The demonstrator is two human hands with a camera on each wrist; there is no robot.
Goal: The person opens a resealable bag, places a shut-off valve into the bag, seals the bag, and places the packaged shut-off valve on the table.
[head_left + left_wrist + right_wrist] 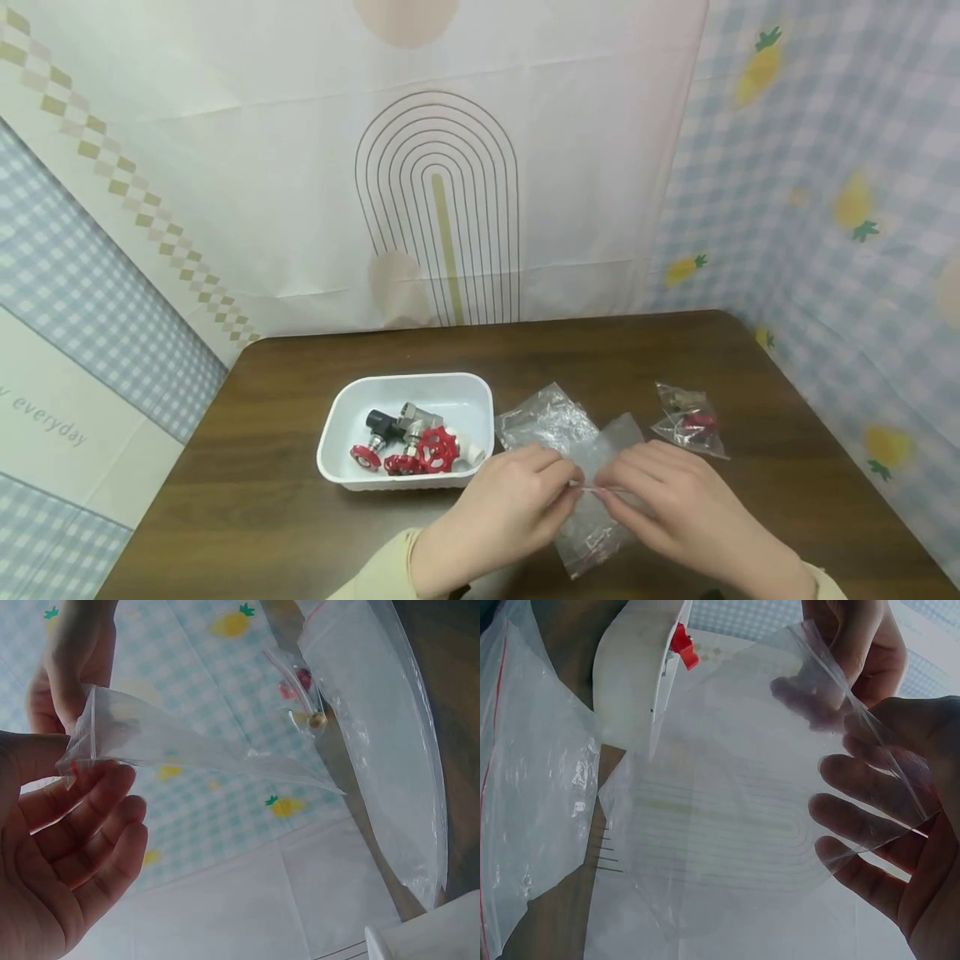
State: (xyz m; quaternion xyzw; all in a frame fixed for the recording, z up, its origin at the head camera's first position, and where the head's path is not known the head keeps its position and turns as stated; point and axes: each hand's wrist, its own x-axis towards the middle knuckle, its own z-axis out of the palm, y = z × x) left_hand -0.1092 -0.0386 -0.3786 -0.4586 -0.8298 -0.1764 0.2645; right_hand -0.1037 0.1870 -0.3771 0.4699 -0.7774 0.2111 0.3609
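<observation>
A clear plastic zip bag (617, 442) is stretched between my two hands over the front right of the table. My left hand (517, 500) pinches its mouth edge between thumb and fingers. Facing it, my right hand (675, 500) pinches the same edge. In the left wrist view the bag (187, 742) looks flat, with nothing visible inside. Through its film in the right wrist view, fingers of my right hand (870, 825) show. More clear zip bags (543, 419) lie on the table behind and left of the held bag.
A white plastic tray (333, 433) stands left of my hands, with several valves with red handwheels (437, 450) and pipe fittings in it. At the right lies a small clear bag (690, 421) with a red and brass-coloured part inside. Patterned cloth (585, 208) hangs behind the brown table (247, 500).
</observation>
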